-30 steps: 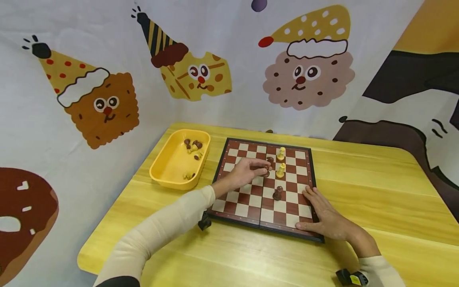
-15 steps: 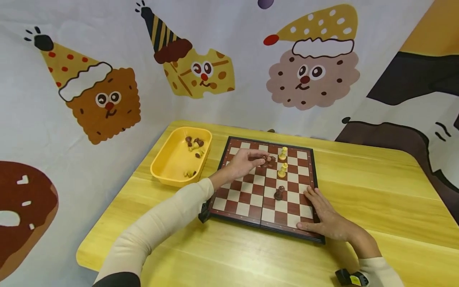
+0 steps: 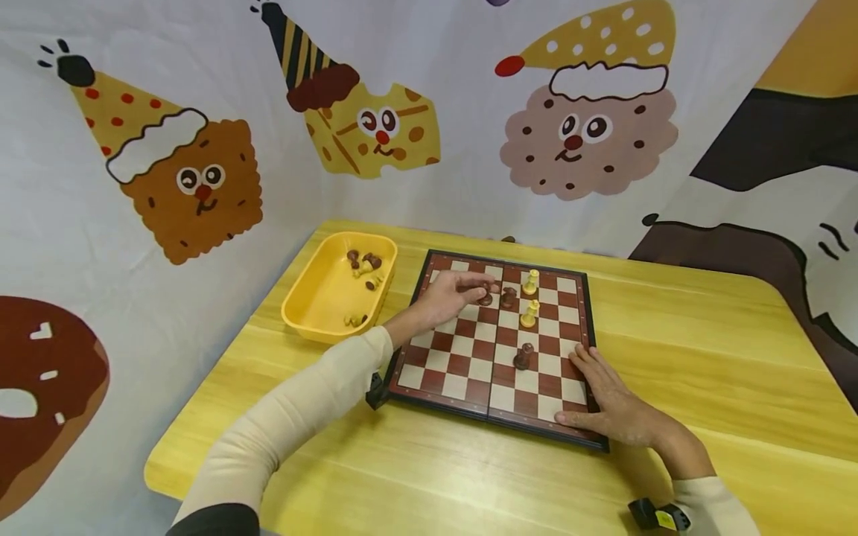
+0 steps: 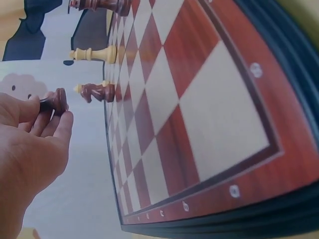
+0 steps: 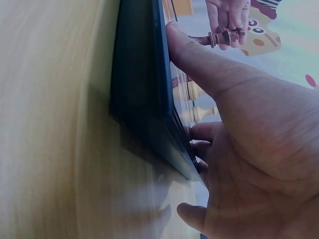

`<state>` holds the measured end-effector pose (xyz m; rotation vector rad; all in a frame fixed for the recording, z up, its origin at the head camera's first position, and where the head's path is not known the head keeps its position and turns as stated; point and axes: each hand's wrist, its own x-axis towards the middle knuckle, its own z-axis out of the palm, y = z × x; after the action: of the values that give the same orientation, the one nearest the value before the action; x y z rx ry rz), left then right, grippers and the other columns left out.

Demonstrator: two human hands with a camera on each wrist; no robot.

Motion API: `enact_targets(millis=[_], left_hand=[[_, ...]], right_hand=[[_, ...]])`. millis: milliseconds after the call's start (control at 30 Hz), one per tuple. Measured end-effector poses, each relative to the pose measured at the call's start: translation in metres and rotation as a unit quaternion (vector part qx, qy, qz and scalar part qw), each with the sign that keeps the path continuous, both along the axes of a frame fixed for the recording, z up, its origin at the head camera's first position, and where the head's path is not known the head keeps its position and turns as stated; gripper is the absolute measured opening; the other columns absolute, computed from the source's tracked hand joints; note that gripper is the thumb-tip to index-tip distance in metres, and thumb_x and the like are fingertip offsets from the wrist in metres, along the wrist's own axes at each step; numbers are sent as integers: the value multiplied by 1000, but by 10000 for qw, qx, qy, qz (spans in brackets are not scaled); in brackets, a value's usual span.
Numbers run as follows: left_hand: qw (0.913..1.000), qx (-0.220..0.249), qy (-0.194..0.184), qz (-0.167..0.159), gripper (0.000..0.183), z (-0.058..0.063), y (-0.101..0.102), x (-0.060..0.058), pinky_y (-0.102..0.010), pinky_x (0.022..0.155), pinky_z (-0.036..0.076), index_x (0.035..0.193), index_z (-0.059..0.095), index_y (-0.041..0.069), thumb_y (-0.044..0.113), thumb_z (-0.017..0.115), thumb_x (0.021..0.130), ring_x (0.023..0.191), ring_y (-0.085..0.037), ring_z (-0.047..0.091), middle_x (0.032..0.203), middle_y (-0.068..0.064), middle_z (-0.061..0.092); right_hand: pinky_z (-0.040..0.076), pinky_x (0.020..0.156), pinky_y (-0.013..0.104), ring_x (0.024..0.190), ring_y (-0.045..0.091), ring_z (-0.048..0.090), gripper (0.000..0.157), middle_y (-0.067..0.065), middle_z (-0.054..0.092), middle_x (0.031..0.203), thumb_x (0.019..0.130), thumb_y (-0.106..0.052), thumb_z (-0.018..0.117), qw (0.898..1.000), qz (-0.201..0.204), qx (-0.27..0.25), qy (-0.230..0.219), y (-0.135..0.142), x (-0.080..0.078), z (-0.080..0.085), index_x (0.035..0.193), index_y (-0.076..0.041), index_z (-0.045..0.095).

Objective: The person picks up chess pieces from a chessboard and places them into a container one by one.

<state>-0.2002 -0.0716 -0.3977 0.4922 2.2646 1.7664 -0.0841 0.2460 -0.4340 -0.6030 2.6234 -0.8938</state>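
In the head view a red-and-white checkered chessboard [image 3: 437, 361] lies on the table. My left hand [image 3: 444, 300] pinches a dark brown chess piece [image 3: 485, 296] by its top, over the far part of the board. The left wrist view shows the piece's round base [image 4: 61, 99] facing the board, apart from it. Just right of it stands a brown knight [image 3: 509, 298]. Two yellow pieces, one far [image 3: 531, 282] and one nearer [image 3: 529, 314], stand beyond, with another brown piece [image 3: 523, 356] closer to me. My right hand [image 3: 620, 409] rests on the board's right edge, thumb and fingers spread.
At the board's left stands a yellow plastic tray [image 3: 311, 286] with several brown and yellow pieces inside. The wooden table [image 3: 429, 476] meets a cartoon-printed cloth [image 3: 469, 216] at its back edge.
My left hand has lifted the brown piece and carried it left and away from me, past the knight, which now shows whole. My right hand stays on the board's edge.
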Motion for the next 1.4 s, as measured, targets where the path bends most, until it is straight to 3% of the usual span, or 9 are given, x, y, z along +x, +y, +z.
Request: enact_targets(millis=[133,400,700,867,1033,1167,1400], left_hand=[[9999,-46,75,-54,31,-1,-1,-1,-29,95,53,133,66,1,6,60,103,112,-15,66,120,-6,72],[10000,-24,-65,-27,30,-12,-5,3,-37,97,53,131,67,-1,5,63,102,107,-15,67,119,-6,72],[9999,101,31,86,29,-19,-21,11,-47,91,54,130,67,-2,3,61,102,106,-19,69,117,-9,73],[9995,274,154,85,29,-17,-30,7,-42,94,55,130,65,-6,-1,59,102,107,-25,69,118,-18,71],[9991,246,297,171,28,-9,-38,4,-50,97,51,130,65,-7,-2,58,103,110,-35,66,121,-25,67],[9990,330,164,236,28,-8,-40,4,-53,97,51,129,65,-7,-2,58,103,111,-37,65,122,-27,66],[9992,251,-203,228,29,-21,-42,6,-42,94,55,130,63,-11,-1,57,103,110,-32,67,124,-26,66]], right_hand=[[11,107,79,150,48,-7,109,27,2,166,86,-40,82,10000,-20,-42,17,1,-1,0,159,5,16],[8,105,80,150,44,-9,107,25,3,166,87,-39,82,9990,18,-375,255,8,0,-14,160,4,16],[7,107,79,149,48,-10,106,29,1,165,87,-31,83,9990,53,-428,-122,0,8,-9,158,8,14],[7,105,80,149,48,-10,106,30,2,164,87,-34,82,9991,72,-411,-10,1,6,-9,158,9,15],[7,105,81,149,47,-11,107,28,1,165,87,-35,83,9991,48,-430,33,2,2,-7,158,7,15],[9,106,80,150,47,-10,108,27,2,165,87,-37,83,9996,18,-291,24,2,1,-4,159,6,15],[10,106,79,150,47,-8,107,28,3,165,87,-36,83,9996,10,-281,60,2,0,-5,159,7,16]])
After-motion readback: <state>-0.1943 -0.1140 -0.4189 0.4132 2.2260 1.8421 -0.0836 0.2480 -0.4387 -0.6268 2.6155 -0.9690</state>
